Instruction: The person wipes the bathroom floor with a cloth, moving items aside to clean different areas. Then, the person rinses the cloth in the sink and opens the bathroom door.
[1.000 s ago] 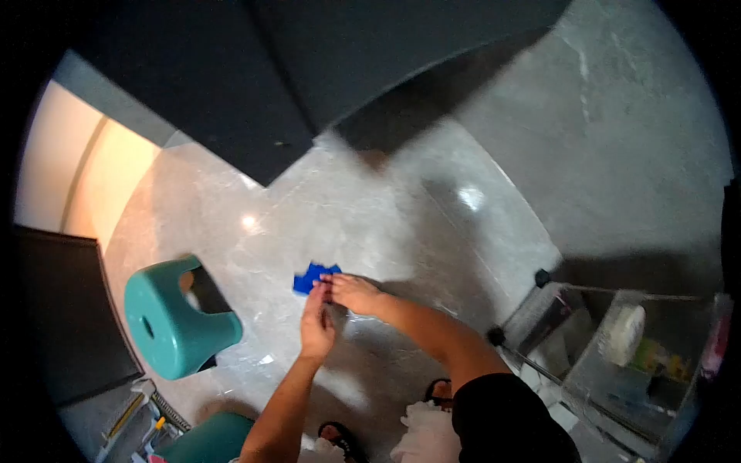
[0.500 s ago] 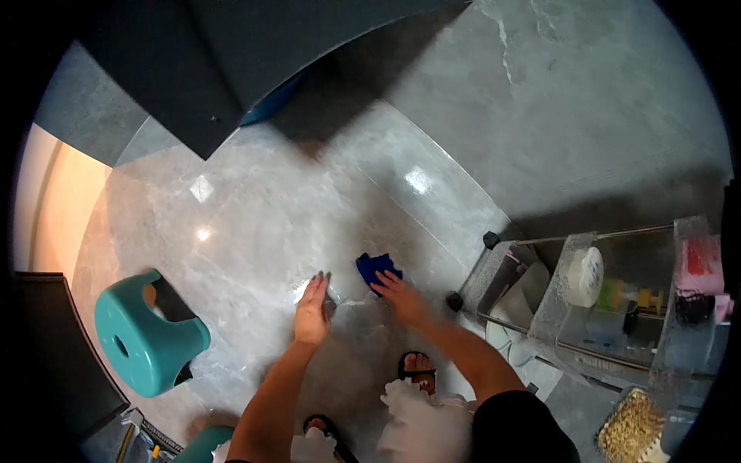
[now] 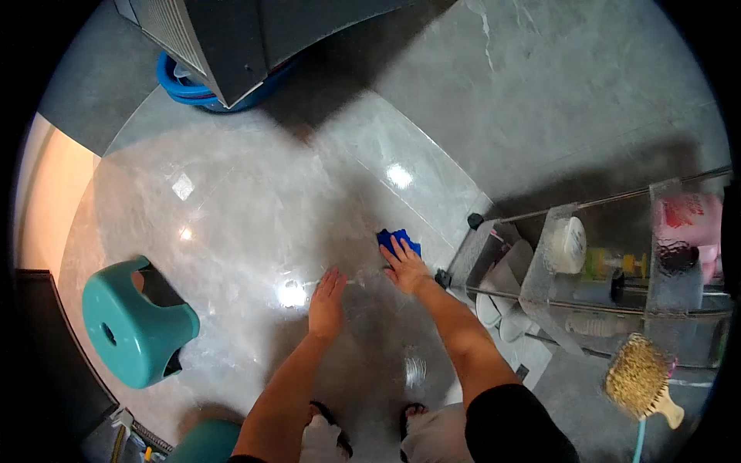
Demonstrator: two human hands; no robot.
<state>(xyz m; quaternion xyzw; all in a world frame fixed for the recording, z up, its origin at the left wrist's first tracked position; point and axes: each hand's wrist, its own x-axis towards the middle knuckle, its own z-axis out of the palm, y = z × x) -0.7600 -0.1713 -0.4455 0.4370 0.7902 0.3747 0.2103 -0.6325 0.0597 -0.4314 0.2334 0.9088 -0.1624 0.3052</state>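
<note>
Two bare hands are held low toward the grey floor (image 3: 239,231), both with fingers stretched out. By the right hand (image 3: 409,270), one blue cloth (image 3: 400,234) is pressed flat against the floor, under the spread fingertips, at about 12 o'clock from this hand. The left hand (image 3: 326,309) is placed at 8 o'clock from the right one, its fingers straight and close together; whether the floor is touched by it cannot be told.

From the middle of the view, one clear-walled rack (image 3: 542,266) is seen at 3 o'clock. On it, red lettering is carried by a pink container (image 3: 692,220), but it is too blurred to be read. One white round container (image 3: 570,245) is also kept there. One brush (image 3: 637,374) is seen at 4 o'clock, one teal stool (image 3: 131,332) at 8 o'clock, and two sandals (image 3: 343,441) are worn at 6 o'clock.
</note>
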